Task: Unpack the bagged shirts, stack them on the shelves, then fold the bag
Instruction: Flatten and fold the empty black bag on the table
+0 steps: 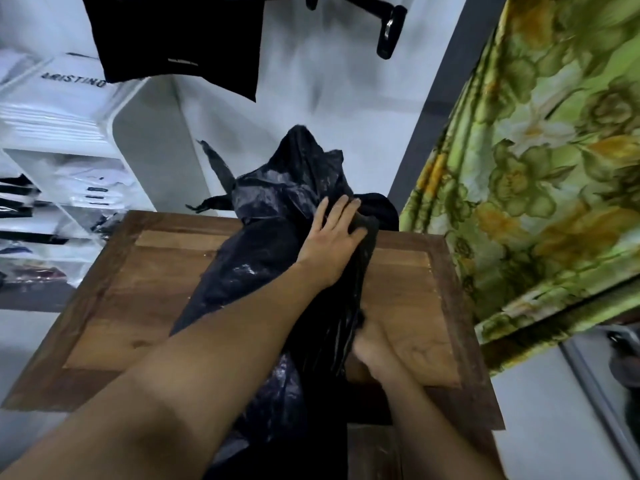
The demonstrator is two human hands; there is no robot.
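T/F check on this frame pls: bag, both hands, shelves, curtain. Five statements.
1. The black plastic bag lies on the brown wooden table. True.
2. The left hand is lifted clear of the bag. False: it presses flat on the bag's far part, fingers straight.
3. The right hand reaches into the white shelves. False: it is at the bag's near right edge, fingertips hidden by plastic.
4. Packaged shirts are stacked on the shelves. True.
5. The green floral curtain hangs left of the table. False: it hangs on the right.
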